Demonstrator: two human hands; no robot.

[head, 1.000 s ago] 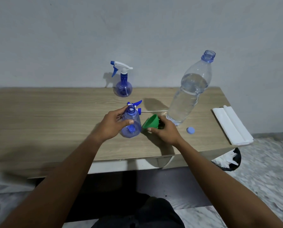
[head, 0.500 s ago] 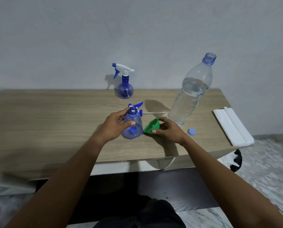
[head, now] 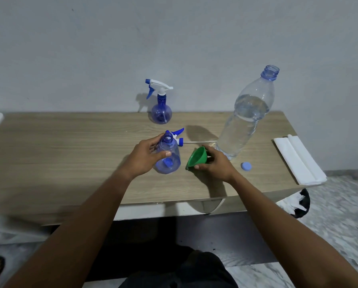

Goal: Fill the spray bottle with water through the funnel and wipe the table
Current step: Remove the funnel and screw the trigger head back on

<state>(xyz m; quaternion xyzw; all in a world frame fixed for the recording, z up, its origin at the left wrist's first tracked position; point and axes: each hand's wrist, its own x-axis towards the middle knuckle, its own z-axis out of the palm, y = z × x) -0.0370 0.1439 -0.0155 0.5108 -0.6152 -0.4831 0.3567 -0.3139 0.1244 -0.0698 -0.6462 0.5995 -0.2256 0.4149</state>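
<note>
The left hand [head: 146,157] was wrapped around the little blue spray bottle [head: 169,161], which stood on the table [head: 70,152] with its top off. Just beside it, the right hand [head: 213,165] pinched the green funnel [head: 197,157], tipped sideways. It looked best to turn the funnel's thin end down into the open mouth and keep the bottle still, before lifting the big water bottle [head: 244,119].
</note>
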